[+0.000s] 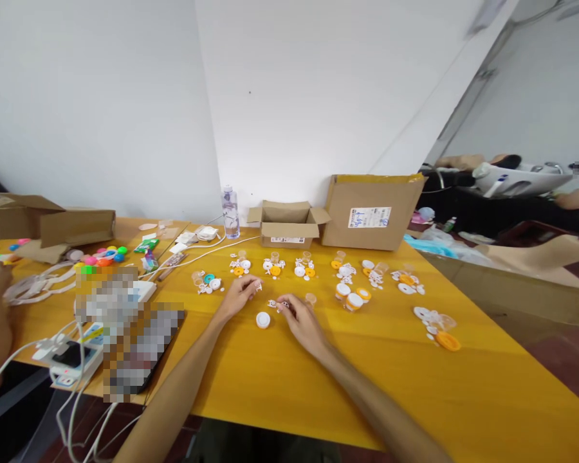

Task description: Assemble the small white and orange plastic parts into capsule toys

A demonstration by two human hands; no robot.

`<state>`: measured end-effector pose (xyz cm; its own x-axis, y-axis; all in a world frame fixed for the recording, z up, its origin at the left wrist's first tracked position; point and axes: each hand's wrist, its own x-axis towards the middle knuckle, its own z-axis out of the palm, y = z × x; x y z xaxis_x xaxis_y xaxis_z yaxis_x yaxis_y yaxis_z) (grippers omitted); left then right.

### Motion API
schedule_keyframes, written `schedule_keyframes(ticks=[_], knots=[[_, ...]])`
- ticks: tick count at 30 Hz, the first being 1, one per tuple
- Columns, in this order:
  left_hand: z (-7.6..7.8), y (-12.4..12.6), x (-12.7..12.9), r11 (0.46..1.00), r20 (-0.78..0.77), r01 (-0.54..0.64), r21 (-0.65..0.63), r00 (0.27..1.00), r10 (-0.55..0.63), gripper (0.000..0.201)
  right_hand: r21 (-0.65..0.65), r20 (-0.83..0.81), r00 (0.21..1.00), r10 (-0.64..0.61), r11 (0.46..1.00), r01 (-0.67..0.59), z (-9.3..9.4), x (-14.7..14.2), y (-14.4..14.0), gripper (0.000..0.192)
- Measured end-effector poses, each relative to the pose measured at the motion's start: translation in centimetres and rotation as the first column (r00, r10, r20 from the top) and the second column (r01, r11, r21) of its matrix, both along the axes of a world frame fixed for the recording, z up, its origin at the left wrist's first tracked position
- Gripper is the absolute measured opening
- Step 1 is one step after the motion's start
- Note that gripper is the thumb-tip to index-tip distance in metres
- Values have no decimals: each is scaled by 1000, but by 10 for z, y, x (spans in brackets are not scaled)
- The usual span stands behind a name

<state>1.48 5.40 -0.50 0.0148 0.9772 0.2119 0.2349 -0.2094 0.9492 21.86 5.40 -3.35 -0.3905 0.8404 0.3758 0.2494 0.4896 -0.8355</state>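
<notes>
Both hands rest on the yellow table [318, 386]: left hand [238, 296] pinches a small white piece [259, 286], right hand [302, 321] seemingly grips white gear parts [276, 304], beside a white cap [263, 319].

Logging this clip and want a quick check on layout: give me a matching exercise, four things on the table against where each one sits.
Things:
1. white round cap
2. clear water bottle
3. small open cardboard box
4. orange lid

Places:
A. far right of the table, near its edge
B. between the left hand and the right hand
C. beside the large cardboard box, by the wall
D. at the back, left of the small box

Pairs: 1-B, 2-D, 3-C, 4-A
</notes>
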Motion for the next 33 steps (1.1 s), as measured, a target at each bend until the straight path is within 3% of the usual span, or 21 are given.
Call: schedule_keyframes(ticks=[4, 14, 20, 26, 33], knots=[[-2, 2, -1, 1000, 6, 9, -21, 1000, -9, 40, -80, -46, 999, -12, 997, 9, -3, 0, 4, 21], [-4, 3, -1, 998, 62, 69, -9, 996, -68, 38, -59, -86, 996, 12, 998, -17, 12, -1, 6, 31], [-6, 8, 0, 993, 118, 116, 17, 986, -117, 35, -143, -182, 983, 6, 989, -33, 17, -16, 20, 28], [-11, 13, 2, 987, 155, 153, 50, 975, -159, 38, -269, -287, 954, -85, 963, 5, 14, -21, 34, 31], [-11, 11, 3, 989, 132, 147, 33, 980, -150, 37, -260, -295, 951, -96, 966, 17, 11, -19, 29, 35]])
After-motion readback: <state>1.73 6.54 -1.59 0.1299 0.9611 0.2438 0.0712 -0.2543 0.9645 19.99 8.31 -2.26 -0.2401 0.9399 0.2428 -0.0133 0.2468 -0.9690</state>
